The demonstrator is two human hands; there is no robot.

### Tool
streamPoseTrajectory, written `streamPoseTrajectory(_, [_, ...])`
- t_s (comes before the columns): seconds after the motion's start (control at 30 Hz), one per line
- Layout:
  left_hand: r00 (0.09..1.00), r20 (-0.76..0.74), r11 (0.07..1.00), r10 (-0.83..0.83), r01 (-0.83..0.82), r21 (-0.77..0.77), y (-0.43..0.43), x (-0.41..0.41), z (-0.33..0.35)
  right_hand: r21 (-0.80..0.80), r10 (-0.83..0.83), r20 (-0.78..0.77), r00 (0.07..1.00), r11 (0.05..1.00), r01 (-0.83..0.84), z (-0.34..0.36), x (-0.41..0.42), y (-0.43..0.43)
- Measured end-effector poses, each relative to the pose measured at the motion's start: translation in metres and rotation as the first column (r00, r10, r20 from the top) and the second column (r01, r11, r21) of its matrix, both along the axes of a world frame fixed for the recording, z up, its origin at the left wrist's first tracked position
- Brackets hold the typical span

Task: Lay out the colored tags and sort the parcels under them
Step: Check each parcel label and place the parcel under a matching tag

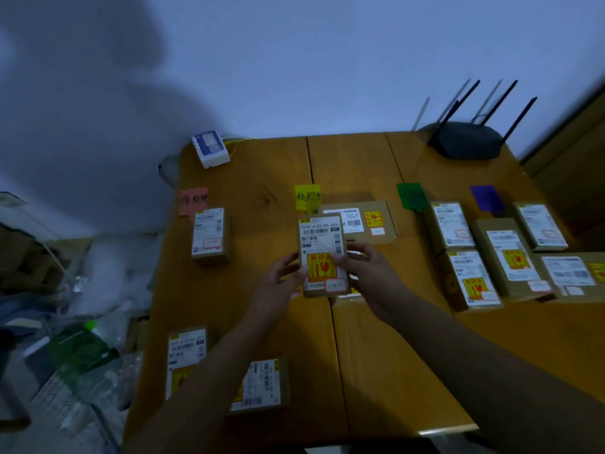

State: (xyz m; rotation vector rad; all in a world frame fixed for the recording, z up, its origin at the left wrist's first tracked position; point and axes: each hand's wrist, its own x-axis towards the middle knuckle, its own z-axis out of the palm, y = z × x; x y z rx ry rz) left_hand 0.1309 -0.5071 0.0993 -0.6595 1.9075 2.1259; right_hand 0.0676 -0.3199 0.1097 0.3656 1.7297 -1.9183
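At centre frame, both hands are gripping one small cardboard parcel (324,257): the left hand (281,283) is clasping its left edge and the right hand (370,276) its right edge, lifting it just below the yellow tag (307,196). Beneath it, another parcel (347,294) is mostly hiding, only slivers showing. Behind, a flat parcel (360,221) is lying under the yellow tag.

Writing on the labels is blurring past reading, apart from a few digits on the held parcel. At the right edge of the frame, a parcel (573,276) is being cut off. At lower left, the left forearm is covering part of two parcels (186,355) (262,385).

Across the wooden table (393,355), four tags are sitting in a row: an orange tag (193,199) with one parcel (209,234) below it, the yellow one, a green tag (411,195) and a purple tag (486,198), with four parcels grouped under those last two. At the table's far edge, a black router (465,140) with antennas is standing at upper right, and a white box (209,149) at upper left. A pale wall is rising behind, carrying a large shadow, and dim clutter is lying at the left of the frame.
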Motion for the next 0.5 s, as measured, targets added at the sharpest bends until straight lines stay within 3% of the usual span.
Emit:
streamPoseTrajectory(0.17, [0.997, 0.043, 0.996, -0.061, 0.063, -0.056, 0.067, -0.041, -0.025, 0.083, -0.118, 0.024, 0.993, 0.99, 0.116, -0.024, -0.023, 0.067])
streamPoseTrajectory(0.37, [0.994, 0.091, 0.933, 0.065, -0.028, -0.358, 0.101, -0.065, -0.065, 0.206, -0.158, 0.107, 0.982, 0.969, 0.134, -0.069, -0.051, 0.131])
streamPoseTrajectory(0.5, [0.979, 0.174, 0.815, 0.104, 0.017, -0.579, 0.101, -0.065, -0.089, 0.193, -0.099, 0.196, 0.976, 0.979, 0.061, -0.098, -0.058, 0.139])
